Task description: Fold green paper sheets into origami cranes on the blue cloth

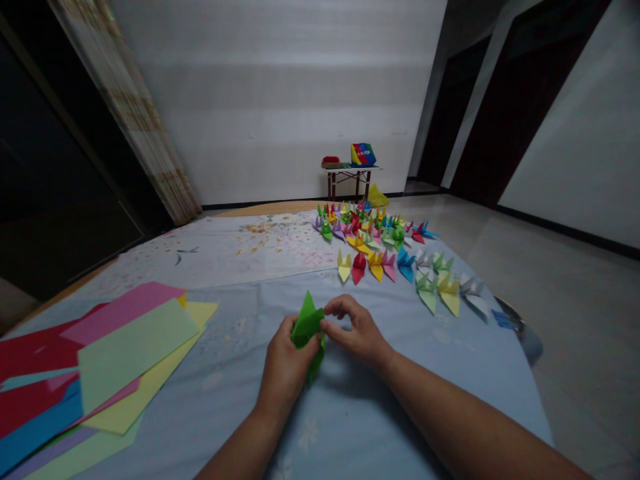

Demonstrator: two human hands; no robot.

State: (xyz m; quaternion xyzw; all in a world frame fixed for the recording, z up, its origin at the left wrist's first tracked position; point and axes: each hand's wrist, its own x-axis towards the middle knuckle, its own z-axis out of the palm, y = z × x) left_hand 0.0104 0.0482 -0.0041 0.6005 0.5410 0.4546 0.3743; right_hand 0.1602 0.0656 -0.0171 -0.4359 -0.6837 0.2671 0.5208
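Note:
My left hand (290, 360) is closed around a bright green folded paper crane (309, 323), held just above the table in front of me. One pointed end sticks up and another part shows below the thumb. My right hand (357, 330) is at the crane's right side, thumb and index finger pinched at its edge. Whether the right fingertips grip the paper firmly is hard to see. Beyond the hands, finished paper cranes (358, 267) in several colours stand in a row, with a denser cluster of cranes (355, 223) behind.
Loose coloured paper sheets (137, 350) lie overlapped at the left. A pale floral cloth (240, 393) covers the round table. By the far wall a small stand (350, 169) holds a colourful box (363, 155). A stool (525, 337) is partly visible past the right edge.

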